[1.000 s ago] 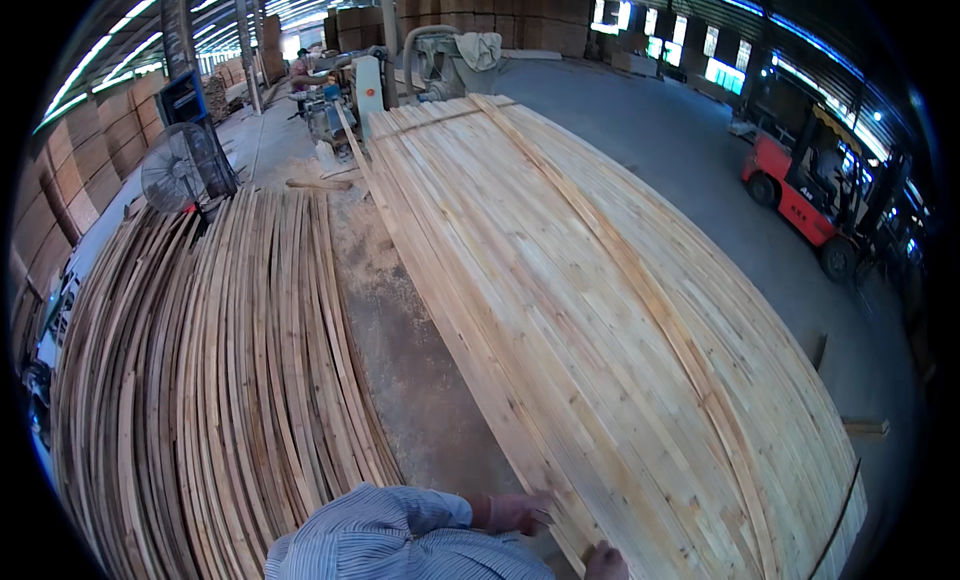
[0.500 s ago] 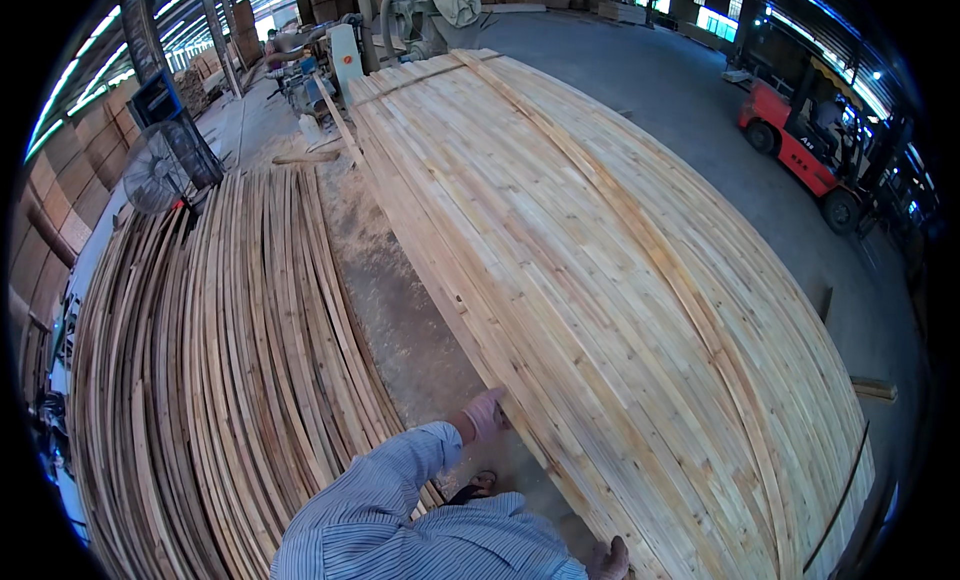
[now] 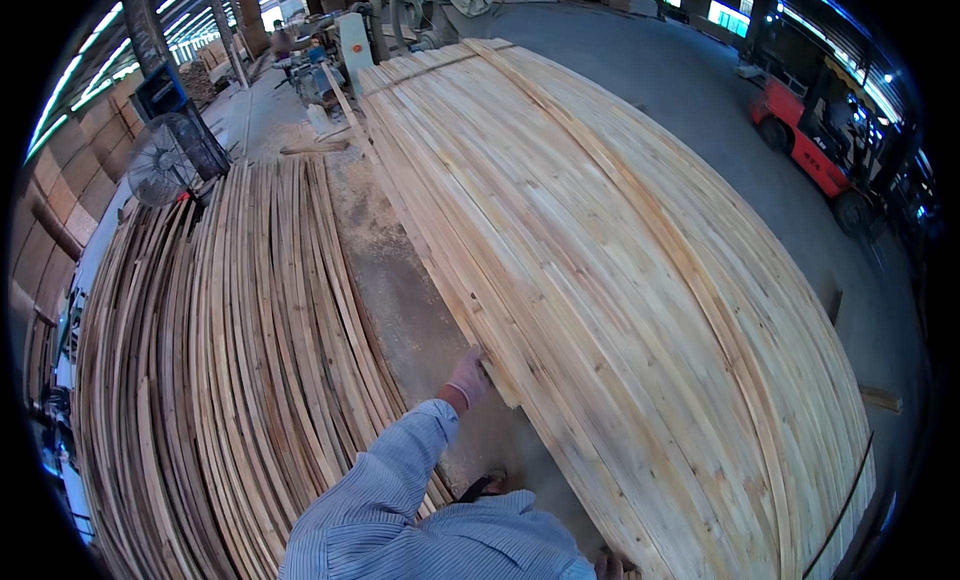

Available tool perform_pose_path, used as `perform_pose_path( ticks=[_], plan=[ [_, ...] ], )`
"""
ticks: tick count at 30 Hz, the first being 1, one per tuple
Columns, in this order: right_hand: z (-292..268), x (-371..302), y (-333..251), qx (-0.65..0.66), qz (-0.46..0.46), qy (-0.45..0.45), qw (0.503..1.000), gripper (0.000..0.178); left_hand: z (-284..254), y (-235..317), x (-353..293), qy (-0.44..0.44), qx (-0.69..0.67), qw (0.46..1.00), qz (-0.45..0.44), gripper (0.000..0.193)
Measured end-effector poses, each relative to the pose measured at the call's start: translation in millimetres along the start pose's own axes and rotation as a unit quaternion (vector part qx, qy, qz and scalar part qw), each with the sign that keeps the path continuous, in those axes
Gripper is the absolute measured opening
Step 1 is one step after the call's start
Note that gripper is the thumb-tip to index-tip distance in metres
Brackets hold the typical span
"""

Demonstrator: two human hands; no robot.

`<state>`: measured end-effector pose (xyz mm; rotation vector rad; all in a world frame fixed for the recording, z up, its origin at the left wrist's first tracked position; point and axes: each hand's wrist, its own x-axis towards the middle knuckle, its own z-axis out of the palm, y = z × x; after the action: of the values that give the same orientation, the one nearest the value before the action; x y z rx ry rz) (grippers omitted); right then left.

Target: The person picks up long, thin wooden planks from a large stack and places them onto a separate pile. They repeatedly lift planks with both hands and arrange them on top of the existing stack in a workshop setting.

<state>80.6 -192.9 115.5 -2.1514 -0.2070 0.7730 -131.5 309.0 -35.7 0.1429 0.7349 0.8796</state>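
Wooden board (image 3: pixel 455 285) against fingers (image 3: pixel 473 359) (left hand)

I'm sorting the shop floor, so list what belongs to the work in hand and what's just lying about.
In the work:
Left hand, at the boards' long edge
Right hand, partly out of frame
Pale boards

Apparently just about:
Caged fan
Red forklift
Loose wood piece
Darker strips, untouched; their role is unclear
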Motion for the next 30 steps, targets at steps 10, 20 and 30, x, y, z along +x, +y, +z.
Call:
perform_pose_path(
  ticks=[10, 20, 30],
  plan=[
    [-48, 91, 55, -0.190, -0.174, 0.083, 0.963, 0.035, -72, 17, 41, -0.032, -0.008, 0.999, -0.028, 0.042],
    [-224, 280, -5, -0.359, -0.186, 0.256, 0.878, 0.042, -113, -89, -61, 0.071, -0.480, 0.826, -0.286, 0.042],
    [-318, 404, 7, -0.477, -0.127, 0.278, 0.824, 0.062, -78, -204, -211, 0.249, 0.063, 0.960, -0.116, 0.046]
  ],
)
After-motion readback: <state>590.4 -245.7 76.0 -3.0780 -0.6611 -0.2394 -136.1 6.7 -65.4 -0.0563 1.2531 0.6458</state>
